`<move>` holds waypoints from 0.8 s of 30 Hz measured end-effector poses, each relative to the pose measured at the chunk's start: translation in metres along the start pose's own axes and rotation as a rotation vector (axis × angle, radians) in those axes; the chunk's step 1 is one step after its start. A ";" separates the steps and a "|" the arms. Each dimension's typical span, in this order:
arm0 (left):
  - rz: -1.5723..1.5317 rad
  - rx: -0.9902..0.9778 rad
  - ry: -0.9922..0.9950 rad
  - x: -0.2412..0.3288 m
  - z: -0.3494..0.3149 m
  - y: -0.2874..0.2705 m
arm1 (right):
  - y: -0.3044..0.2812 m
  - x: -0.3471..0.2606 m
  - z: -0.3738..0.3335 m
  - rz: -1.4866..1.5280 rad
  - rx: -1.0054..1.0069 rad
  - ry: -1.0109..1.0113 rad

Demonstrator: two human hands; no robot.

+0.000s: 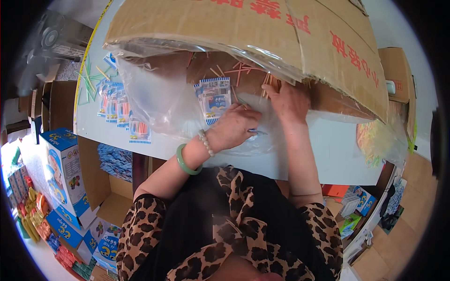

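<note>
In front of me a large cardboard box (225,23) lies on its side, its clear plastic liner (154,100) spilling over the table. My right hand (290,100) reaches into the box opening, its fingers closed around a bunch of thin tan sticks (268,84). Just left of it, my left hand (234,124) is curled over the liner. A bit of a small blue-edged packet (254,131) shows under its fingers; the rest is hidden. Beyond that hand lie small blue-and-white packets (216,98). Loose pink sticks (240,70) are scattered inside the box.
Several filled packets (123,107) and loose green sticks (89,77) lie on the table's left side. A bag of coloured sticks (372,140) rests at the right edge. Blue-and-white cartons (65,173) and an open box of blue packets (115,161) stand below at left.
</note>
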State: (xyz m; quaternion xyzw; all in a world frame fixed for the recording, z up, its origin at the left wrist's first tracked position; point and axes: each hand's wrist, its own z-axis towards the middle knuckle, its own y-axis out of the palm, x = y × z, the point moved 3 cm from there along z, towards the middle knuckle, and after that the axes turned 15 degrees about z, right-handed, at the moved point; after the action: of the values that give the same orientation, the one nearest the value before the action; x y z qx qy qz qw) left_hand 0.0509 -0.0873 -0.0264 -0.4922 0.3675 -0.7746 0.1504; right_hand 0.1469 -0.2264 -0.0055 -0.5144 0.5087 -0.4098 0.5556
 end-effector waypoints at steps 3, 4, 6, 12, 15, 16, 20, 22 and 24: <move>0.103 -0.059 -0.058 -0.002 -0.009 0.003 | -0.018 -0.022 0.009 0.157 -0.266 0.123; 0.135 -0.095 -0.092 -0.003 -0.009 0.002 | -0.014 -0.019 0.013 0.158 -0.265 0.122; 0.115 -0.107 -0.084 -0.004 -0.011 0.001 | -0.005 -0.010 0.019 0.184 -0.223 0.119; 0.100 -0.131 -0.085 -0.006 -0.015 0.001 | -0.014 -0.014 0.022 0.051 -0.246 0.018; 0.052 -0.156 -0.086 -0.006 -0.014 0.000 | 0.002 0.009 0.018 0.204 -0.229 -0.018; 0.027 -0.180 -0.081 -0.006 -0.014 0.000 | 0.006 0.007 0.017 0.202 -0.231 -0.021; 0.045 -0.175 -0.091 -0.006 -0.016 -0.001 | 0.018 -0.029 0.028 0.347 -0.057 -0.567; 0.045 -0.191 -0.089 -0.007 -0.015 0.000 | 0.032 -0.032 0.051 0.354 -0.088 -0.577; 0.044 -0.184 -0.070 -0.005 -0.011 -0.001 | 0.045 -0.022 0.067 0.312 0.198 -0.639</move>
State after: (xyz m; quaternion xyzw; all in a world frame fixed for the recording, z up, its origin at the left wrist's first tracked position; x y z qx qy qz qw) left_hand 0.0432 -0.0793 -0.0318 -0.5224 0.4422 -0.7166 0.1342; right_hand 0.2067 -0.1884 -0.0504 -0.4764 0.3394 -0.1861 0.7894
